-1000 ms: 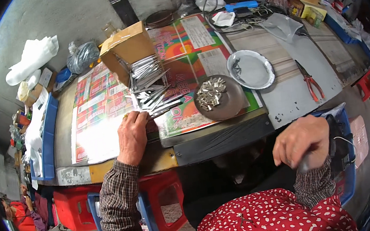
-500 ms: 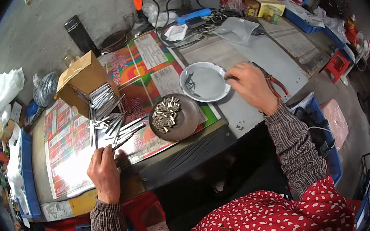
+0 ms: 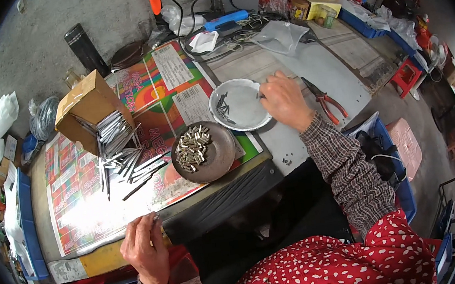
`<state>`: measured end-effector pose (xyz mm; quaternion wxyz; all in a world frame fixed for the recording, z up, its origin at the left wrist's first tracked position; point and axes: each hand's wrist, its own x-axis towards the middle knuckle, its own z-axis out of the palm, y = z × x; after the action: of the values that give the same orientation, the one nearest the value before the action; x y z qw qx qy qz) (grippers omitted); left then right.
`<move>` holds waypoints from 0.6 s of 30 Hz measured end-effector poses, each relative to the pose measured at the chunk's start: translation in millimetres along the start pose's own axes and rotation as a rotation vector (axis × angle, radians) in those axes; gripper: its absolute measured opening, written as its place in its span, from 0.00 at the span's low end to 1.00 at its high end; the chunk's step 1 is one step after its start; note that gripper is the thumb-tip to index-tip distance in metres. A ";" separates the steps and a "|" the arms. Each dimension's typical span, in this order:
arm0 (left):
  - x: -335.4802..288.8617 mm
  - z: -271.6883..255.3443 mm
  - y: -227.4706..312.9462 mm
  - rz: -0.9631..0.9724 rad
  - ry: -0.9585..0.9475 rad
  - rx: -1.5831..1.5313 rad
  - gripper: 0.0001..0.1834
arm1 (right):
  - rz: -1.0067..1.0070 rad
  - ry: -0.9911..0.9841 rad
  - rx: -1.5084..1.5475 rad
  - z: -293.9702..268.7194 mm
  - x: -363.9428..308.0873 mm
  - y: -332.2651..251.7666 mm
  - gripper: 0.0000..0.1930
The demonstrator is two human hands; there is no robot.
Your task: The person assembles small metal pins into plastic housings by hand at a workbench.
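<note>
1. White dish (image 3: 243, 107): round and shallow, on the grey part of the bench, right of the colourful printed sheet. A few small dark metal pieces (image 3: 223, 107) lie at its left side.
2. Right hand (image 3: 284, 100): reaches over the right rim of the white dish, fingers curled and pinched together at the rim. Whether anything is between the fingertips cannot be told.
3. Left hand (image 3: 143, 249): rests at the near edge of the bench, well apart from the dish, fingers loosely closed with thumb and forefinger meeting. Any small item in the pinch is too small to tell.
4. Brown dish (image 3: 204, 151): just beside the white dish, nearer the person, holding a heap of short silvery metal pieces (image 3: 192, 148).
5. Metal strips (image 3: 130, 166): long and thin, scattered on the printed sheet (image 3: 79, 207) left of the brown dish.
6. Cardboard box (image 3: 87, 104): tipped on its side behind the strips, with more strips spilling out.
7. Red-handled pliers (image 3: 324, 100): on the grey surface, right of the right hand.
8. Black cylinder (image 3: 83, 46): upright at the back of the bench.
</note>
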<state>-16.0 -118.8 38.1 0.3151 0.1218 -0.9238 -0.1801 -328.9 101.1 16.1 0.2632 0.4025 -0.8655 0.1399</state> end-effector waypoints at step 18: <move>-18.7 8.0 32.9 0.055 -0.026 -0.123 0.11 | 0.298 -0.129 0.441 -50.8 -9.0 -6.0 0.09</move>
<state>-10.2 -80.6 35.7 0.3146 0.0745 -0.9180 -0.2297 -302.1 126.0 53.0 0.0898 0.3265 -0.8788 0.3362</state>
